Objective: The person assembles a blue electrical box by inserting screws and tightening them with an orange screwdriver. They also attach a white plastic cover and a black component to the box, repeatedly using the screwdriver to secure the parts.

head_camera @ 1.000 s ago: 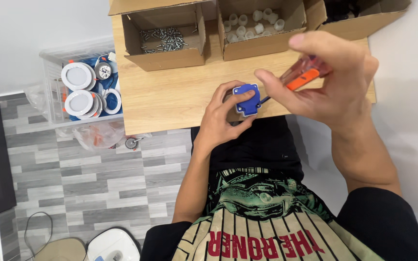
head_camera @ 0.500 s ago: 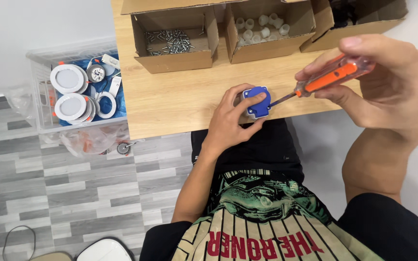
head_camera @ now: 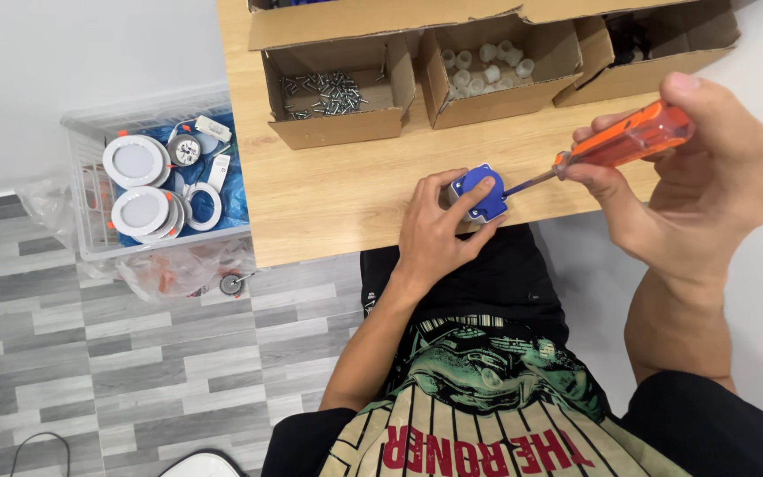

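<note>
1. Bare surface point(head_camera: 337, 190) lay open left of the left hand point(head_camera: 439, 234).
2. Three cardboard boxes point(head_camera: 337, 88) walled the far edge.
3. The screwdriver point(head_camera: 615, 146) crossed the right side.

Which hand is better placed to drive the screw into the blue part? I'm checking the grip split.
Right, probably. The right hand holds the orange screwdriver, tip at the blue part. The left hand clamps that part on the table.
</note>
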